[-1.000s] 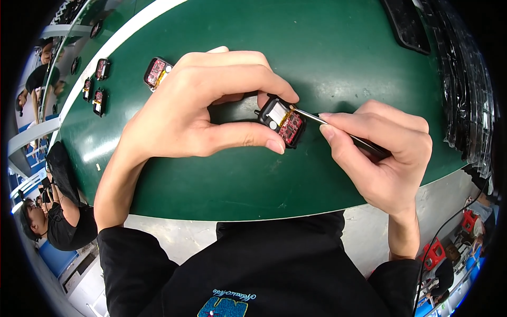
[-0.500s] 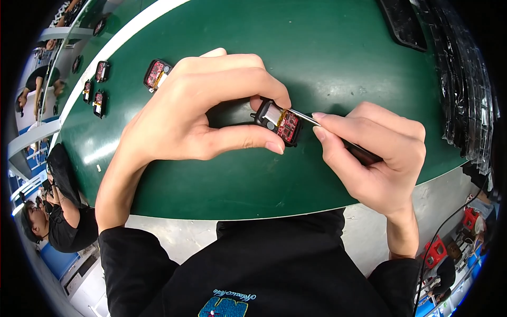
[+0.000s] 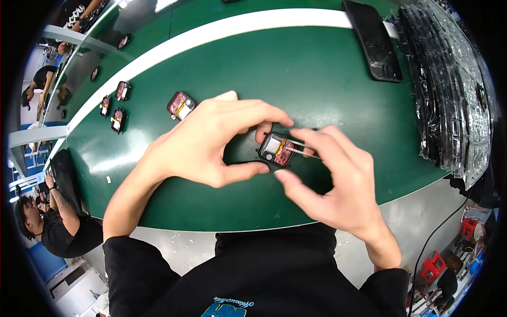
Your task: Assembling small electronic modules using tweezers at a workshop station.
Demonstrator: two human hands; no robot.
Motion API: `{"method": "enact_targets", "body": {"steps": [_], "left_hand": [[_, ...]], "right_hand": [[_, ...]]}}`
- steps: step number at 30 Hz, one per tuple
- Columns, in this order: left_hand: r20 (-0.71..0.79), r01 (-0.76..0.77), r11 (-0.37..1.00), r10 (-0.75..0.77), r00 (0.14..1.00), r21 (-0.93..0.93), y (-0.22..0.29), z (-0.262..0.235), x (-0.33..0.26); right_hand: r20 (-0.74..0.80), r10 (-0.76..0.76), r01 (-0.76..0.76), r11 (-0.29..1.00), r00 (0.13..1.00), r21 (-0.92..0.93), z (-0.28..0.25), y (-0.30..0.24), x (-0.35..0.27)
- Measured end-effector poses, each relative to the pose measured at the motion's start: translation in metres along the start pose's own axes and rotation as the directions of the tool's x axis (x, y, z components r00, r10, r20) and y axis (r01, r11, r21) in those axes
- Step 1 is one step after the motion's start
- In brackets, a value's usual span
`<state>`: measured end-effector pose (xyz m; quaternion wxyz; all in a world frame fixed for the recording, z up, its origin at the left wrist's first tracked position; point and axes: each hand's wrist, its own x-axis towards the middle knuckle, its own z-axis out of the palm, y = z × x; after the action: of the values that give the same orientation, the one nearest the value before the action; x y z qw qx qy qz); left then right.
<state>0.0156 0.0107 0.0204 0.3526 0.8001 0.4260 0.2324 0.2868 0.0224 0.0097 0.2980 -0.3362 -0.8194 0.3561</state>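
A small black square-cased electronic device (image 3: pixel 270 156) lies face up, showing a red circuit board, a silver block and a yellow strip. My left hand (image 3: pixel 208 142) curls about its left side, thumb and a fingertip at its edges. My right hand (image 3: pixel 343 171) has metal tweezers (image 3: pixel 305 149) tucked in its fingers, the prongs reaching over the red board. The right thumb stands apart from the tweezers, near the lower right of the case. How the tweezers are pinched is partly hidden by the fingers.
A similar device (image 3: pixel 181 106) lies beyond my left wrist, with several more (image 3: pixel 118 120) farther left. A black flat tray (image 3: pixel 374 42) and a stack of clear plastic trays (image 3: pixel 449 95) stand at the right of the green table (image 3: pixel 222 208). A person (image 3: pixel 58 222) sits at left.
My right hand has moved left, closer to the device, its thumb now spread from the tweezers. The tweezers lie flatter in the fingers. The view has shifted, showing more of the table's far side.
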Motion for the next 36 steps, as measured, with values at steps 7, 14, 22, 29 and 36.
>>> {"method": "enact_targets", "body": {"steps": [7, 14, 22, 29, 36], "left_hand": [[0.043, 0.062, 0.998, -0.061, 0.997, -0.019, 0.011, -0.004, 0.003], [-0.102, 0.054, 0.997, -0.048, 0.994, 0.050, 0.005, -0.041, 0.036], [-0.388, 0.277, 0.794, -0.056, 0.920, 0.542, -0.064, -0.084, 0.098], [-0.448, 0.310, 0.769, -0.034, 0.893, 0.559, -0.101, -0.090, 0.125], [-0.428, 0.255, 0.824, -0.016, 0.904, 0.507, -0.095, -0.082, 0.132]], "right_hand": [[0.021, -0.033, 0.036, 0.991, 0.999, -0.131, 0.000, 0.000, 0.003], [-0.138, -0.152, 0.124, 0.973, 0.979, -0.194, -0.093, -0.031, -0.007], [-0.604, -0.136, -0.145, 0.908, 0.786, -0.392, -0.259, -0.002, 0.035], [-0.575, 0.124, -0.493, 0.676, 0.809, -0.548, -0.365, 0.074, 0.071], [-0.634, 0.113, -0.492, 0.738, 0.765, -0.462, -0.355, 0.066, 0.050]]}}
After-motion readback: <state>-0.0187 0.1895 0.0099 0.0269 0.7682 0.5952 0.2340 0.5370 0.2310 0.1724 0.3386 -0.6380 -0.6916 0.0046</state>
